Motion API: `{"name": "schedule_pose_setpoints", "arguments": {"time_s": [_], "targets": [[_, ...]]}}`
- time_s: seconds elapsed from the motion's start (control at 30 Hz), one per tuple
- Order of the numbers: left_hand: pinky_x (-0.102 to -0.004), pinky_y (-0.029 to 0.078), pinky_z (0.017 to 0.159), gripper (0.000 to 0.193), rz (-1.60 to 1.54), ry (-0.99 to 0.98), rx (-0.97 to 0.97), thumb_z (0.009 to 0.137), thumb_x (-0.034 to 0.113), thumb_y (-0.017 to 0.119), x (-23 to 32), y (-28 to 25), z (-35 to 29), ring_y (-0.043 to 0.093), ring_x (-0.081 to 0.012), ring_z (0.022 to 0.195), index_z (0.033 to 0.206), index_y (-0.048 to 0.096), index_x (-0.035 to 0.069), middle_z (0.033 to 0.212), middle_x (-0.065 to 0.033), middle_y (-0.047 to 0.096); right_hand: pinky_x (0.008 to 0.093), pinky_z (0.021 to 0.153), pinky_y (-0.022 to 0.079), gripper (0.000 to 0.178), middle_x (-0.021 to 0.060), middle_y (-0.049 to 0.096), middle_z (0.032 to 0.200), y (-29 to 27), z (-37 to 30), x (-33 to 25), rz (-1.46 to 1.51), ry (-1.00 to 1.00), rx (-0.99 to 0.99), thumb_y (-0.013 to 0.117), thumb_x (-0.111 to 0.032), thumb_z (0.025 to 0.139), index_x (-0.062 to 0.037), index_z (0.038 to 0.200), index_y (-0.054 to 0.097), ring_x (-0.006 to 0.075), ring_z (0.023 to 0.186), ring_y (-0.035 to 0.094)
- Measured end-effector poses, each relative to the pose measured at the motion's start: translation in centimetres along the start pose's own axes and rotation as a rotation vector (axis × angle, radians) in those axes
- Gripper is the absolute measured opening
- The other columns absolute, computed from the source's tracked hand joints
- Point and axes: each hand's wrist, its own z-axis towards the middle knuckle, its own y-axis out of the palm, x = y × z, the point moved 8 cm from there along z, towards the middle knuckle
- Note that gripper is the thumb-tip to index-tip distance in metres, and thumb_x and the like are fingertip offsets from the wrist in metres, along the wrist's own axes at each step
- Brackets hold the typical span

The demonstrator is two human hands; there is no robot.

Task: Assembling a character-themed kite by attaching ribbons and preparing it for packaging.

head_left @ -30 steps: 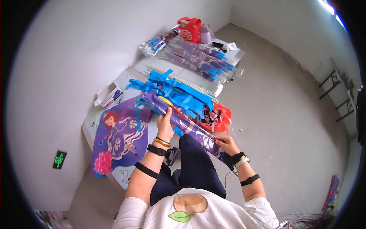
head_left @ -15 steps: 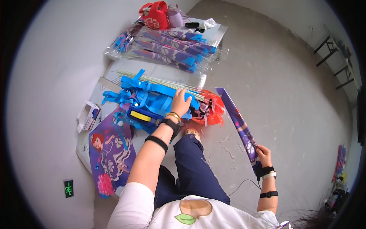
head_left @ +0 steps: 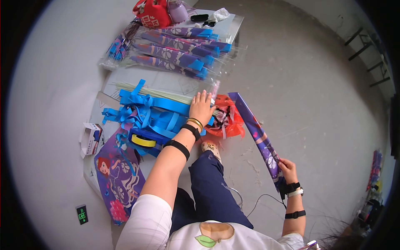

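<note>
My left hand (head_left: 202, 107) lies over the right end of a bundle of thin pale sticks (head_left: 166, 95), its fingers stretched out. Under and beside it spreads a tangled heap of blue ribbon strips (head_left: 166, 118). At the right, my right hand (head_left: 287, 170) pinches the lower part of a long, narrow, folded purple printed sheet (head_left: 260, 135), which slants up and away over the floor. A red plastic bag (head_left: 233, 123) with dark and pink strips inside sits just right of my left hand. Below the ribbons lies a blue tape dispenser with a yellow roll (head_left: 143, 141).
An unfolded purple printed sheet (head_left: 121, 183) hangs over the table's near left side, below a small open box (head_left: 91, 139). Several folded printed sheets in clear bags (head_left: 171, 52) lie farther back. Behind them stand a red bag (head_left: 153, 14) and a lilac bottle (head_left: 178, 11).
My left hand has moved slightly toward the right end of the sticks and its fingers have stretched out. My right hand still holds the folded sheet. The view has shifted a little.
</note>
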Motion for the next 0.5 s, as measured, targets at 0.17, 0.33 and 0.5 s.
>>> {"name": "schedule_pose_setpoints", "arguments": {"time_s": [0.17,0.33,0.5], "targets": [[-0.0448,0.037,0.112,0.062,-0.042,-0.002,0.05,0.096,0.038,0.059,-0.7,-1.2,-0.5,0.048,-0.0328,0.133,0.142,0.045,-0.001,0.147,-0.019,0.047,0.0215,0.079,0.048,0.019,-0.0014,0.07,0.094,1.5,1.7,-1.4,-0.004,0.012,-0.084,0.062,-0.004,0.095,0.0039,0.111,0.071,0.0066,0.086,0.061],[-0.0431,0.037,0.112,0.064,-0.16,-0.016,0.1,0.093,0.036,0.062,-1.0,-1.8,-0.9,0.053,-0.033,0.127,0.141,0.045,-0.003,0.142,-0.0199,0.051,0.0225,0.076,0.05,0.019,-0.0002,0.071,0.093,2.3,3.9,-3.8,-0.025,0.018,-0.173,0.063,-0.005,0.095,0.0039,0.11,0.072,0.0075,0.082,0.063],[-0.0426,0.041,0.107,0.057,-0.266,-0.045,0.193,0.091,0.032,0.065,-1.0,-2.8,-1.2,0.055,-0.0339,0.123,0.134,0.049,-0.003,0.136,-0.0195,0.054,0.0225,0.075,0.051,0.019,-0.0001,0.071,0.093,2.7,5.8,-5.0,-0.043,0.022,-0.252,0.063,-0.005,0.095,0.0039,0.11,0.072,0.0072,0.081,0.063]]}}
